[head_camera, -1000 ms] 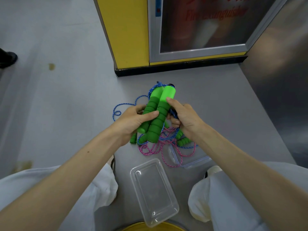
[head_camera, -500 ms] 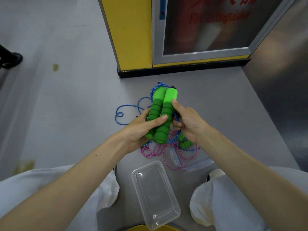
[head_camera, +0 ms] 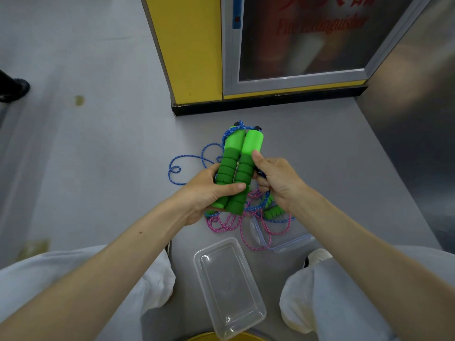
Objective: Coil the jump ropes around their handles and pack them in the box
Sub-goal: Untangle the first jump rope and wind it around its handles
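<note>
My left hand [head_camera: 205,193] grips two green foam handles [head_camera: 236,168] held side by side, upright above the floor. My right hand [head_camera: 278,179] pinches the blue rope beside the right handle, thumb against the foam. The blue rope [head_camera: 187,163] trails in loops on the floor to the left. A pink rope [head_camera: 246,227] lies tangled under my hands with its green handles [head_camera: 272,210] partly hidden. A clear plastic box [head_camera: 229,284] lies between my knees.
A clear lid [head_camera: 288,242] with a blue rim lies under part of the pink rope. A yellow cabinet [head_camera: 192,50] with a fire extinguisher window stands just behind. A metal wall is on the right. A dark shoe [head_camera: 13,87] is at far left.
Both hands have drawn the green handles slightly nearer to me and set them more upright. The blue rope on the floor has shifted a little.
</note>
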Available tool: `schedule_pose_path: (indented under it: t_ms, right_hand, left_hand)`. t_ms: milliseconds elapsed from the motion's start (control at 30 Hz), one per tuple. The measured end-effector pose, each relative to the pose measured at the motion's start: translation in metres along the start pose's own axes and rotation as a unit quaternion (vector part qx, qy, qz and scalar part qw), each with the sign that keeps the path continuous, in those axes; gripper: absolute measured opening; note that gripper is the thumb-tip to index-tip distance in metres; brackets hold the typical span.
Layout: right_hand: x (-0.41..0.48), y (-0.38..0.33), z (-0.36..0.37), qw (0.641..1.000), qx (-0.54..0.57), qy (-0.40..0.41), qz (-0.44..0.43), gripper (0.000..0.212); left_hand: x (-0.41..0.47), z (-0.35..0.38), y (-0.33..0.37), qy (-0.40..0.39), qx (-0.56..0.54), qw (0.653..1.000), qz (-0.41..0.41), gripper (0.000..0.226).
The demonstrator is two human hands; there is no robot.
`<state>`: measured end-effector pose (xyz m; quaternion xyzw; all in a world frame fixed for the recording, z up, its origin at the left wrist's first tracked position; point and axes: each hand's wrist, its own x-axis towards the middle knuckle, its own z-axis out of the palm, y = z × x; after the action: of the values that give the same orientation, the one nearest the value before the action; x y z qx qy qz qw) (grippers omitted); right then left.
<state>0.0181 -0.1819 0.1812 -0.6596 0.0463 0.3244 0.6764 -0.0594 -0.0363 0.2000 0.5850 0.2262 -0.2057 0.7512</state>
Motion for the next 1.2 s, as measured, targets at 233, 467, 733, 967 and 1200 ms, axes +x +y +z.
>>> schedule_pose_path:
  t_ms: [233, 467, 733, 967, 1200]
  right_hand:
    - [0.002, -0.001, -0.001, 1.0, 0.012, -0.02, 0.015, 0.039]
    - [-0.002, -0.004, 0.001, 0.999, -0.045, -0.023, -0.003, 0.05]
    - [0.0, -0.002, -0.007, 0.969, -0.238, 0.04, -0.06, 0.014]
    - [-0.006, -0.003, -0.005, 0.969, -0.246, -0.016, -0.016, 0.023]
    - [-0.007, -0.005, 0.0, 0.993, -0.094, -0.068, 0.012, 0.02]
  left_hand:
    - [-0.004, 0.0, 0.001, 0.001, -0.011, 1.0, 0.005, 0.043]
    - [-0.002, 0.0, 0.0, 0.028, -0.015, 0.999, 0.028, 0.043]
    - [0.004, -0.013, 0.005, 0.118, 0.068, 0.988, 0.075, 0.036]
    - [0.004, -0.017, -0.01, 0.266, 0.475, 0.819, 0.178, 0.037]
    - [0.004, -0.009, -0.022, 0.318, 0.686, 0.605, 0.248, 0.059]
